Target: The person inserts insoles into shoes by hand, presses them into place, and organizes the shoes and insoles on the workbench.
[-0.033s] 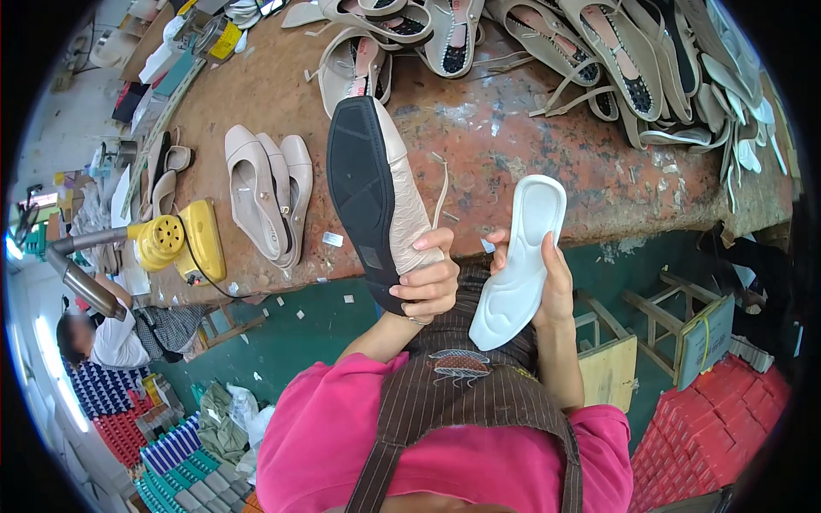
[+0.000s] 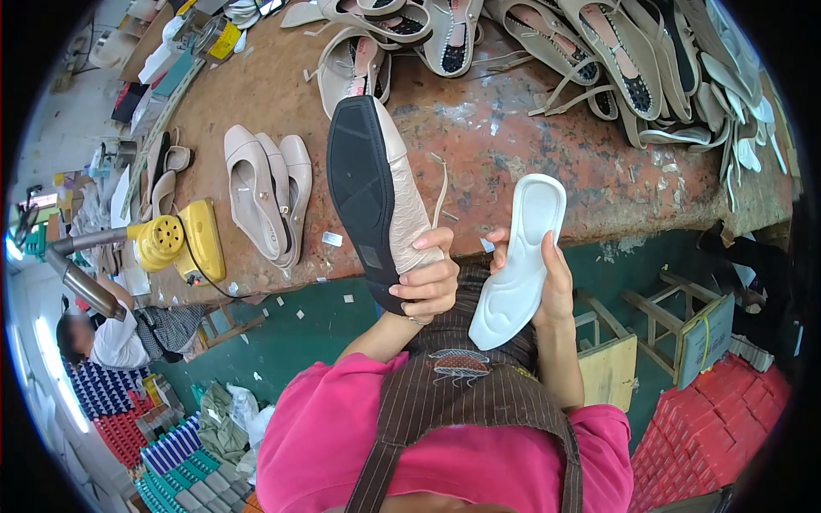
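My left hand (image 2: pixel 429 278) grips a beige shoe (image 2: pixel 407 184) on its side, its black sole (image 2: pixel 359 188) facing left and its toe pointing away from me. A thin strap hangs loose at the shoe's right side. In my right hand (image 2: pixel 554 286) is a white moulded insole (image 2: pixel 511 282), held by its edges between thumb and fingers, its rounded end up and its narrower end down near my apron. Shoe and insole are apart, both at the near edge of the workbench (image 2: pixel 479 192). The inside of the held shoe is hidden.
Finished-looking beige shoes (image 2: pixel 269 201) lie left on the bench, beside a yellow machine (image 2: pixel 201 244). Many strappy shoes (image 2: pixel 616 56) and white insoles (image 2: pixel 748 154) are heaped at the far right. Wooden stools (image 2: pixel 609 372) and red stacked crates (image 2: pixel 718 427) stand right; another person (image 2: pixel 115 342) is at left.
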{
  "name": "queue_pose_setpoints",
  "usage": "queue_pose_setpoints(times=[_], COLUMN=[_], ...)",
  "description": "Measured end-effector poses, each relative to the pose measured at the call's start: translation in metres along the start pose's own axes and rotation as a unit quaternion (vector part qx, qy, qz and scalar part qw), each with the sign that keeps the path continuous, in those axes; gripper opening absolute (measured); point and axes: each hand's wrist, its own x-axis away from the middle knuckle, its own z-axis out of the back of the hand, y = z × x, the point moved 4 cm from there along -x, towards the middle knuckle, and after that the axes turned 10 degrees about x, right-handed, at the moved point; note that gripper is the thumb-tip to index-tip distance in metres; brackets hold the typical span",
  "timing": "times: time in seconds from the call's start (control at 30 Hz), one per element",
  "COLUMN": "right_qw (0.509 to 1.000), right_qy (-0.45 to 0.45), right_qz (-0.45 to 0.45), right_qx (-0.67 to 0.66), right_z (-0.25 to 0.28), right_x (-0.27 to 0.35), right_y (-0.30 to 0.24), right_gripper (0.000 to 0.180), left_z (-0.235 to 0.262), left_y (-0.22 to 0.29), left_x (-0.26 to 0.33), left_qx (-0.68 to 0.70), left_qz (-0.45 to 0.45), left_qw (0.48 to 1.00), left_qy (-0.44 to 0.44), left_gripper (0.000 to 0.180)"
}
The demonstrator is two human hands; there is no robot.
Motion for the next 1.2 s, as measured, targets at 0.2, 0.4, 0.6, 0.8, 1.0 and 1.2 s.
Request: queue_pose_setpoints(times=[0.2, 0.4, 0.6, 0.8, 1.0, 1.2], right_qw=[1.000, 0.982, 0.908, 0.600, 0.581, 0.596], right_qy=[0.005, 0.138, 0.230, 0.028, 0.046, 0.102], right_qz=[0.008, 0.107, 0.120, 0.197, 0.234, 0.232], right_qx=[0.004, 0.069, 0.329, 0.775, 0.778, 0.762], right_z=[0.007, 0.050, 0.070, -0.007, -0.021, -0.023], right_x=[0.001, 0.013, 0.030, 0.006, -0.024, -0.026], right_y=[-0.002, -0.050, -0.076, -0.058, -0.056, -0.071], right_gripper=[0.064, 0.066, 0.057, 0.039, 0.038, 0.037], left_z=[-0.009, -0.084, -0.085, -0.098, -0.084, -0.070], left_y=[0.008, 0.053, 0.068, 0.057, 0.045, 0.103], left_x=[-0.002, 0.002, -0.004, 0.031, 0.004, -0.042], left_qx=[-0.034, -0.915, -0.946, -0.895, -0.966, -0.984], left_qz=[-0.022, -0.159, 0.059, -0.265, 0.034, 0.030], left_qw=[0.999, 0.213, -0.147, -0.105, -0.174, -0.035], left_qy=[0.022, 0.304, 0.285, 0.343, 0.187, 0.173], left_gripper=[0.012, 0.024, 0.024, 0.022, 0.023, 0.035])
